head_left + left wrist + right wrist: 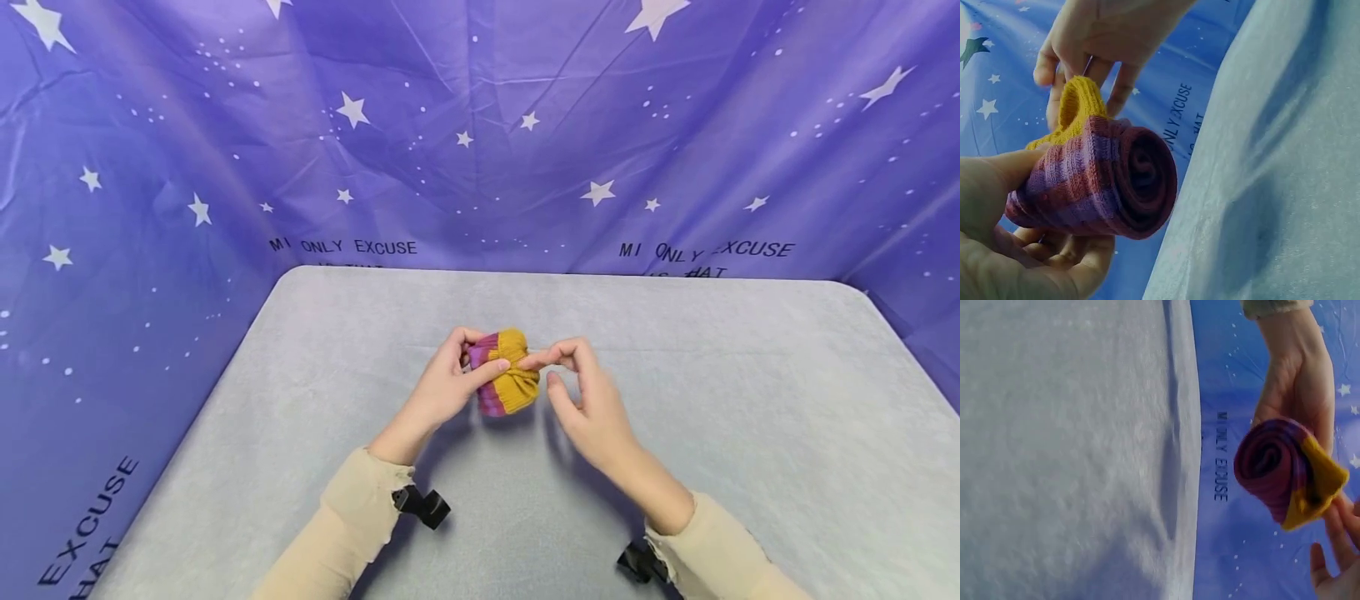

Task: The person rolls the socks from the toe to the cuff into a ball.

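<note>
A rolled-up knitted sock bundle (491,398), striped in purple and maroon with a mustard ribbed cuff (519,392), is held above the table. My left hand (442,379) grips it from the left, thumb lying across the near side and fingers beneath the roll. On the other side, my right hand (592,408) reaches its index finger to the mustard cuff, the thumb standing apart from it. The spiral end of the roll (1144,172) faces the left wrist camera. In that view the cuff loops up, partly in front of the right fingers (1124,87).
A grey cloth-covered table (300,350) spreads under both hands. Behind and beside it hangs a purple-blue curtain (480,167) with white stars and black lettering. Black wrist mounts (427,507) sit on both cream sleeves (337,517).
</note>
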### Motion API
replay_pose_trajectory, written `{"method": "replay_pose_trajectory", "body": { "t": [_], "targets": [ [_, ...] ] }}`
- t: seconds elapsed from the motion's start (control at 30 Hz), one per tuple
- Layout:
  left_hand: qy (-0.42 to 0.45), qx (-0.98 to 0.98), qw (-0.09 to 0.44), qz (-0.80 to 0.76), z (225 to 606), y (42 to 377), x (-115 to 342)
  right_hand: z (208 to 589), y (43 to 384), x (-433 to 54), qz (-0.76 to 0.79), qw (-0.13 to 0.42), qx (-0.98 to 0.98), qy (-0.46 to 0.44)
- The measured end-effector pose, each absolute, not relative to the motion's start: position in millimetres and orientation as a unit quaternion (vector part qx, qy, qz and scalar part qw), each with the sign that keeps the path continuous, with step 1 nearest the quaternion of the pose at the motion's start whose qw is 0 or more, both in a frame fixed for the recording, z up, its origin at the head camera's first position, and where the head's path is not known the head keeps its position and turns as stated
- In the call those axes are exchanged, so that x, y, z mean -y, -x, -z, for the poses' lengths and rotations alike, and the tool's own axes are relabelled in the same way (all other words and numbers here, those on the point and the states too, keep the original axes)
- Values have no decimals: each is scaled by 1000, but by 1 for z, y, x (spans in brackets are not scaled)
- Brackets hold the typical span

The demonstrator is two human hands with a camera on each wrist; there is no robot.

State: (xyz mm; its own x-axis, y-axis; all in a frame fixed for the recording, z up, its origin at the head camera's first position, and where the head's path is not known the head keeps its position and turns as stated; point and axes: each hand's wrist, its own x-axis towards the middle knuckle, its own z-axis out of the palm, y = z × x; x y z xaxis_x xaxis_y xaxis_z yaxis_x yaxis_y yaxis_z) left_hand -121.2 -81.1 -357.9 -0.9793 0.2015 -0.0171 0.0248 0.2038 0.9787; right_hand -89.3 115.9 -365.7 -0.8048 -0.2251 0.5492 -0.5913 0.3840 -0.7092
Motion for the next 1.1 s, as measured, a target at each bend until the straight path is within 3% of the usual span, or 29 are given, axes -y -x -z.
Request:
{"method": "replay_pose_trajectory", "body": {
  "t": [0.4,0.63,0.73,0.93,1.1],
  "targets": [
    [-100,-767,55,-632,358,122,83,365,100,-126,-423,121,856,-273],
    [-122,-811,-68,-568,362,121,76,362,87,-115,-389,205,850,-292],
    [-123,-811,-96,-564,363,121,72,365,84,-109,-351,254,855,-285],
    [-63,-733,-63,-674,361,125,70,368,86,-107,-291,337,847,-289],
    [15,-619,-4,-785,357,127,71,371,90,-109,-297,351,826,-325]
  ]
}}
